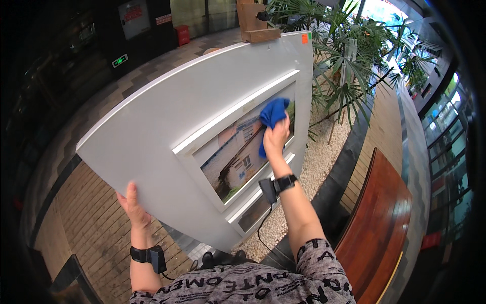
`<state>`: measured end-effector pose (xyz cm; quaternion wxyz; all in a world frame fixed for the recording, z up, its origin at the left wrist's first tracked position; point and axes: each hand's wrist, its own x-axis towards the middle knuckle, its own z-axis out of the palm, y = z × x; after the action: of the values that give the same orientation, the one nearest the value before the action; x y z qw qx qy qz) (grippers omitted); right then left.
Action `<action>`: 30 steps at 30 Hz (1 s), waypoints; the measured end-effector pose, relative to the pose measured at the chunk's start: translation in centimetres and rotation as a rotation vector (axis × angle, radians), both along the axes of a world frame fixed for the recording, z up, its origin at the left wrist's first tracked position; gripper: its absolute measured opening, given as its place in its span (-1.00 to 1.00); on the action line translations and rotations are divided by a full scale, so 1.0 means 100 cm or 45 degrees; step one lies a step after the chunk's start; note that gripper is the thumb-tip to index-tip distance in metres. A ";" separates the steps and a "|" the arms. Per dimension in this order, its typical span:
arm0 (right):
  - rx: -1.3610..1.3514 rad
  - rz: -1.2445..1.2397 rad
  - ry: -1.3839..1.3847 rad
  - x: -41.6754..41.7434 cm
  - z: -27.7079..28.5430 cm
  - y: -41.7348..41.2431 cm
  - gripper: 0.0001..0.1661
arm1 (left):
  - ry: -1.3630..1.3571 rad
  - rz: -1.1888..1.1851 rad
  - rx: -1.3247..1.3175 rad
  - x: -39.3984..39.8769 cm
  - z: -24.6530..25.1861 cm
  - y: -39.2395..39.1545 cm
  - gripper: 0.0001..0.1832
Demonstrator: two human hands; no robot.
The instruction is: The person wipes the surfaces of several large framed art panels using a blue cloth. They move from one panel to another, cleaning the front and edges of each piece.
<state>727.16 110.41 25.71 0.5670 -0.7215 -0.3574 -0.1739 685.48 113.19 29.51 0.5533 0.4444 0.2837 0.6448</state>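
Observation:
A large white panel (pixel 152 121) stands tilted before me, with a white-framed picture (pixel 243 163) of a building on its face and a smaller framed picture (pixel 254 214) below that. My right hand (pixel 276 138) grips a blue cloth (pixel 274 114) against the right part of the larger picture. At the panel's lower left edge, my left hand (pixel 133 205) holds on, thumb on the face and the other fingers mostly hidden behind it. Both wrists wear black strapped devices with cables. A wooden easel part (pixel 262 35) clasps the panel's top edge.
A reddish-brown wooden table (pixel 376 231) stands at the right. Green palm-like plants (pixel 341 64) rise from a bed of pale pebbles (pixel 326 155) behind the panel's right edge. Wooden decking (pixel 91 201) lies at the left. A red box (pixel 182 35) stands near the far wall.

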 end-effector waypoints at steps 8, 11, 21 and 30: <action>-0.179 -0.168 0.062 0.088 0.021 0.026 -0.33 | 0.039 0.035 0.022 0.003 0.004 -0.006 -0.36; -0.231 -0.268 -0.022 0.092 -0.024 0.016 -0.42 | 0.067 0.034 -0.028 -0.008 -0.011 0.005 -0.35; -0.058 -0.224 0.299 0.108 -0.035 -0.013 -0.56 | 0.179 0.090 0.050 -0.011 -0.011 0.008 -0.30; -0.344 -0.091 0.005 0.157 -0.044 0.009 -0.31 | 0.087 -0.036 0.054 -0.008 -0.008 0.004 -0.33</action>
<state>742.90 111.31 21.34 0.4588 -0.8039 -0.3505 -0.1429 684.69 113.64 28.66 0.5426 0.4819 0.2825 0.6273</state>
